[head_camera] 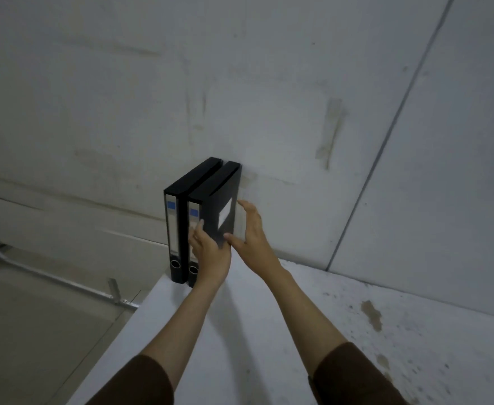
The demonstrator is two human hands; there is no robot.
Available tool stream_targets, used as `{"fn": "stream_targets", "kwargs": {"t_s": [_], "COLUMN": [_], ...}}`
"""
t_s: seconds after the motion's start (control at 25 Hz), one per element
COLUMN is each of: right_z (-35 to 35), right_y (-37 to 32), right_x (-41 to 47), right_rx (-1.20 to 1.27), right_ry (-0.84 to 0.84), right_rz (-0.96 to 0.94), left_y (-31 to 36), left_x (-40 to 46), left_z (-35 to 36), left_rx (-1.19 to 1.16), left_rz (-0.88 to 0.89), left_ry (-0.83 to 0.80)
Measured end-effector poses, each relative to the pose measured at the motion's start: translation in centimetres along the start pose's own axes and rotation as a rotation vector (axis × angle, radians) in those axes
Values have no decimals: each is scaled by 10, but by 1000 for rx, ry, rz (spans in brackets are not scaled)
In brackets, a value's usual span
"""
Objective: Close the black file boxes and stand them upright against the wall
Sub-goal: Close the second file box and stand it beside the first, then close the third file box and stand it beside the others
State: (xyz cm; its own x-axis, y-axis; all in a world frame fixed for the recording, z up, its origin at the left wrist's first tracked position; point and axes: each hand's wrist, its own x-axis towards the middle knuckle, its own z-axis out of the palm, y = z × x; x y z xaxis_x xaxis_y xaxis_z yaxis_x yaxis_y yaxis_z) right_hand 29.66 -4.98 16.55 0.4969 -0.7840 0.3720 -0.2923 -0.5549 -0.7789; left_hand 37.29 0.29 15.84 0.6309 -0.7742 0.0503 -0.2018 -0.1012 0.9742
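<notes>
Placement of the second box is the step in hand. Two closed black plastic file boxes stand upright, side by side, touching, at the left end of the white speckled table (356, 331), backs against the grey panelled wall (239, 83). The left box (173, 229) stands unattended. The left hand (212, 254) presses the spine of the right box (210, 197); the right hand (250, 232) lies open, flat against its side. Recommended: press it square to its neighbour, confirm the base sits flat, then release gently.
</notes>
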Motion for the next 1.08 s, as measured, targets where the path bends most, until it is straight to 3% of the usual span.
{"fn": "stream_targets", "kwargs": {"t_s": [0.4,0.76,1.08], "right_z": [-179,-321,-426], "right_y": [35,66,123], "right_x": [-193,-387,-495], "right_rx": [-256,-305,-285], "right_ry": [-41,173,369], "right_rz": [163,495,689], "left_y": [17,20,32], "left_x": [-184,-325,-393], "left_z": [104,224,364], "left_rx": [82,192,234], "left_rz": [113,261,356], "left_ry": [-406,-711,-920]}}
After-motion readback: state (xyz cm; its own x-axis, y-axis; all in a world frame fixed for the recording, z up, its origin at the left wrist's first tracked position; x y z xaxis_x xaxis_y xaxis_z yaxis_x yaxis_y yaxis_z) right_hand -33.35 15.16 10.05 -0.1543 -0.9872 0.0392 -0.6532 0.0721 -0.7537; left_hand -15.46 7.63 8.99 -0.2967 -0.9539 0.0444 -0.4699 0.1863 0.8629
